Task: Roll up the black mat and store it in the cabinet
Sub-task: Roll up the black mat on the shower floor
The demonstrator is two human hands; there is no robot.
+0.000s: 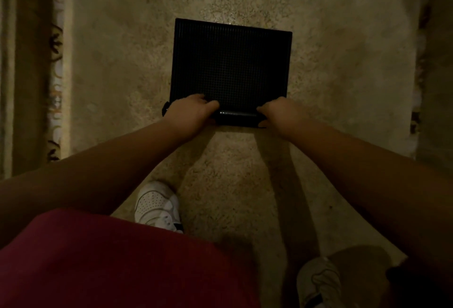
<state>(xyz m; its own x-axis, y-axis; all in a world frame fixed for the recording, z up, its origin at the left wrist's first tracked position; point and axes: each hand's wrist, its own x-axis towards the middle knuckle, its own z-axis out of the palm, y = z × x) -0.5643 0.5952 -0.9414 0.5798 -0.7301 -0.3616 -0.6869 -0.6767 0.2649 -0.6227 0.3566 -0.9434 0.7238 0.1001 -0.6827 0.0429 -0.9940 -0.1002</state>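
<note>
The black mat (231, 62) lies on a pale, mottled beige carpet (331, 74) in the middle of the view, its surface covered in a fine grid of small raised dots or ribs and edged by a narrow raised rim. Most of it lies flat; the near edge is curled over into a tight roll (236, 118) with a faint glossy highlight along its top. The left hand (190, 113) is clamped over the left end of that roll, fingers curled forward onto the flat part, and a small dark bit of the mat pokes out past the wrist. The right hand (279, 112) grips the right end of the roll in the same way, thumb low on the near side. The hands are well apart, one at each end. The light is dim, so the mat's texture fades into plain black toward its centre, and how many turns the roll has cannot be told. A patterned border (56, 82) runs down the left side of the carpet, blurred. A white shoe (158, 206) stands on the carpet below the left forearm; a second shoe (318, 283) at the lower right is in shadow and cut off by the frame. Red clothing (110, 258) fills the lower left.
</note>
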